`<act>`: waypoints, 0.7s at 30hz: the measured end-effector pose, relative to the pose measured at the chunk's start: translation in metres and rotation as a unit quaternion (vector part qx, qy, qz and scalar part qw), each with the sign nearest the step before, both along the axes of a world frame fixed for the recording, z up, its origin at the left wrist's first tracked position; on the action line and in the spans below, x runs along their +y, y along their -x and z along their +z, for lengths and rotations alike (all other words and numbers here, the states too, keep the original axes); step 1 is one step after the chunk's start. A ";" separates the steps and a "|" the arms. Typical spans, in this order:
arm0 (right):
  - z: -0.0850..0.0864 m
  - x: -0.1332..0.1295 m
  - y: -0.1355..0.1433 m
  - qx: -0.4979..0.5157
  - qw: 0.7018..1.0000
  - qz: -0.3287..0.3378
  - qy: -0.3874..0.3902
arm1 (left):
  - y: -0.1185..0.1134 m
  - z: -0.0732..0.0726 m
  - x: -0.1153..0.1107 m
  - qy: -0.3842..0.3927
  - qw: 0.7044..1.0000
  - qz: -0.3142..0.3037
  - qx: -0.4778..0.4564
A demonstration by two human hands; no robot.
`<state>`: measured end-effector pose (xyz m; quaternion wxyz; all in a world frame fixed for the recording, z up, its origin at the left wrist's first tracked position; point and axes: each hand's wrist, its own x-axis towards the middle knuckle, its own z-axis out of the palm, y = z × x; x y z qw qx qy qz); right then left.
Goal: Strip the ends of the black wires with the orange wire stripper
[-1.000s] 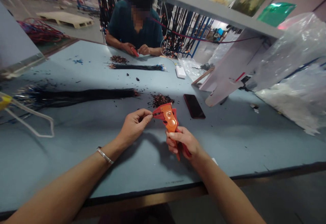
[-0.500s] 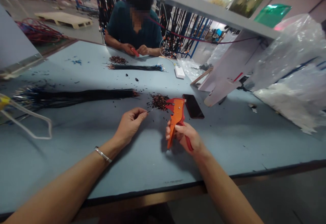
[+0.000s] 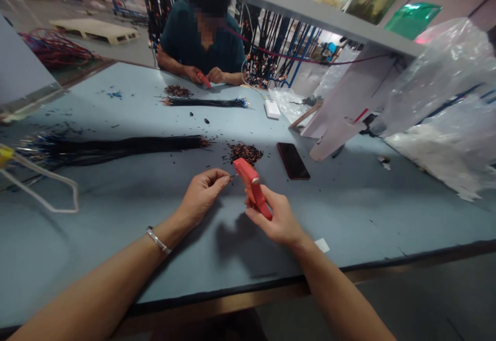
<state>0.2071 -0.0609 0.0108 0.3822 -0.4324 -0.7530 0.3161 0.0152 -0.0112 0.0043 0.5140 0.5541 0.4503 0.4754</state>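
My left hand [image 3: 204, 191] pinches a thin dark wire [image 3: 233, 176] between thumb and fingertips, its end pointing right. My right hand [image 3: 273, 214] is wrapped round a red and orange wire stripper [image 3: 250, 181], whose jaws are at the wire's end; whether they touch it I cannot tell. Just behind the tool lies a pile of small dark and copper-coloured scraps [image 3: 245, 152]. A long bundle of black wires [image 3: 132, 150] stretches across the table on the left, its copper-coloured ends toward the pile.
A phone [image 3: 293, 160] lies right of the pile. Across the table [image 3: 368, 206] a person [image 3: 203, 46] holds a red tool behind a second wire bundle [image 3: 205, 103]. A white wire frame [image 3: 58, 208] is at left, plastic bags [image 3: 434, 88] at right.
The wire stripper has turned from upright to tilted, its jaws now lower and further left, by the wire. My left hand has shifted slightly right. A small white piece now shows beside my right forearm.
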 end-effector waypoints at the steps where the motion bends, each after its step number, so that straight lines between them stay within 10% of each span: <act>1: -0.003 0.000 0.002 -0.044 0.997 -0.025 -0.060 | -0.001 0.000 -0.001 0.006 1.000 -0.017 -0.016; 5: -0.016 0.004 0.007 -0.178 0.962 -0.078 -0.191 | -0.004 0.001 -0.006 0.034 0.994 -0.057 -0.090; 21: -0.021 0.013 0.005 -0.192 0.957 -0.101 -0.195 | -0.004 -0.002 -0.003 0.038 0.990 -0.097 -0.100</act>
